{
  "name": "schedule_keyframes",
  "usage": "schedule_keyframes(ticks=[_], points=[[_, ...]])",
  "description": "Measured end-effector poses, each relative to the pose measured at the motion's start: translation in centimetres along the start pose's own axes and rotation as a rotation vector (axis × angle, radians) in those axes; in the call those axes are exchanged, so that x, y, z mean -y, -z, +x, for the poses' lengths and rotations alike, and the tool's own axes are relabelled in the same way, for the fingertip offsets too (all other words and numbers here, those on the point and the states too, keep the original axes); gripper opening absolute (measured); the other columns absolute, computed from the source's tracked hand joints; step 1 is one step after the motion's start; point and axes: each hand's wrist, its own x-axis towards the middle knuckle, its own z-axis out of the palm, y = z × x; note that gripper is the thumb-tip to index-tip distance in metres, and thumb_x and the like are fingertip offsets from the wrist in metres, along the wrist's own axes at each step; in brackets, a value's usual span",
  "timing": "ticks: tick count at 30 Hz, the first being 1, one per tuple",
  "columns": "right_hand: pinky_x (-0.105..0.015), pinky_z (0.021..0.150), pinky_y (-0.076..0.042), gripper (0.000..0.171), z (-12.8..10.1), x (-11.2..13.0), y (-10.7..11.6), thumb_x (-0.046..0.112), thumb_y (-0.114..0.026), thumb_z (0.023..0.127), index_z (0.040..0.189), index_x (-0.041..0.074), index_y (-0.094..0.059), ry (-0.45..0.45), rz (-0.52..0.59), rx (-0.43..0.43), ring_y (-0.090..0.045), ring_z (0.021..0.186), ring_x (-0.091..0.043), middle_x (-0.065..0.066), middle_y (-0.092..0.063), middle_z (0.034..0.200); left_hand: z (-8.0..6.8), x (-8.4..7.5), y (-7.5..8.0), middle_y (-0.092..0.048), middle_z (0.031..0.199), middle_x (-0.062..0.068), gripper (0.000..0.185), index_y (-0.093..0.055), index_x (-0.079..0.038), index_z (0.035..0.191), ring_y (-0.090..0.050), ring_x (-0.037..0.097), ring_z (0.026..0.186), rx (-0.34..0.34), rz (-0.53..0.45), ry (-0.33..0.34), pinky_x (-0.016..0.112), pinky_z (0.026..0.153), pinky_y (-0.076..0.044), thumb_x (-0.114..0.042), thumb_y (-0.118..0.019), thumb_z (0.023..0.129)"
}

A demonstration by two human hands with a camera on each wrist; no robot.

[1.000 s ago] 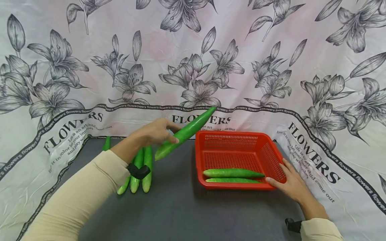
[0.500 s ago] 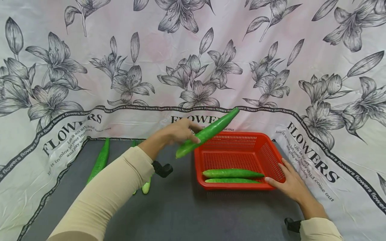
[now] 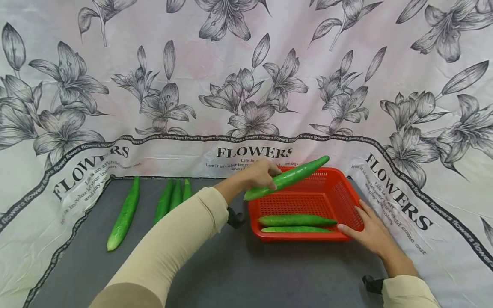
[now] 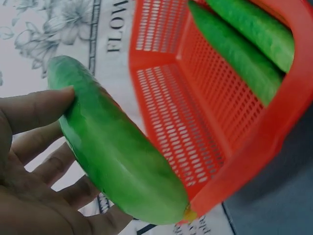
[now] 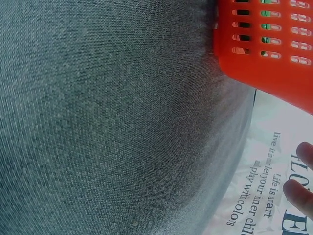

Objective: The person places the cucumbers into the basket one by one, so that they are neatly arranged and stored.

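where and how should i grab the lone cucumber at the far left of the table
Probably around the middle, coming from above, with a grip across its width. The lone cucumber is long and slender and lies flat on the gray table, apart from the other cucumbers, so both long sides look reachable.
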Motion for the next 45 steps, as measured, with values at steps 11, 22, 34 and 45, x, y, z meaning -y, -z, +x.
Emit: schedule_keyframes(ticks=[11,22,34,45], points=[[-0.058,0.078,-0.027,0.082,-0.1,-0.3,-0.3,0.048,-0.061,0.073,0.134,0.001,-0.031,0.016,0.005,-0.011,-0.024,0.117,-0.042,-0.014,-0.016,0.14,2.9,1.0,-3.5,-0.062,0.084,-0.005,0.041,-0.065,-0.013,0.103,-0.053,0.01,0.073,-0.017,0.238,-0.069,0.023,0.063,-0.043,0.004,-0.065,0.066],[-0.059,0.081,-0.025,0.083,-0.2,-0.2,-0.2,0.048,-0.062,0.073,0.133,0.0,-0.031,0.009,0.01,-0.015,-0.023,0.118,-0.042,-0.014,-0.016,0.14,4.2,2.9,-6.6,-0.058,0.105,-0.004,0.05,-0.058,-0.016,0.115,-0.049,0.011,0.085,-0.039,0.297,-0.001,0.023,0.056,-0.04,0.007,-0.057,0.07],[-0.057,0.081,-0.027,0.081,-0.2,0.2,-0.2,0.047,-0.063,0.072,0.131,-0.001,-0.034,0.016,0.015,-0.033,-0.026,0.116,-0.041,-0.014,-0.019,0.139,5.0,4.0,-7.3,-0.055,0.11,-0.006,0.048,-0.058,-0.017,0.116,-0.047,0.013,0.082,-0.025,0.4,-0.005,0.023,0.055,-0.038,0.004,-0.056,0.072],[-0.057,0.08,-0.027,0.08,-0.2,0.0,-0.4,0.045,-0.064,0.073,0.131,-0.001,-0.034,0.032,0.026,-0.044,-0.027,0.115,-0.042,-0.015,-0.019,0.139,5.9,4.3,-8.6,-0.059,0.103,-0.008,0.038,-0.064,-0.018,0.108,-0.049,0.007,0.088,0.036,0.456,-0.02,0.02,0.064,-0.041,0.0,-0.058,0.075]])
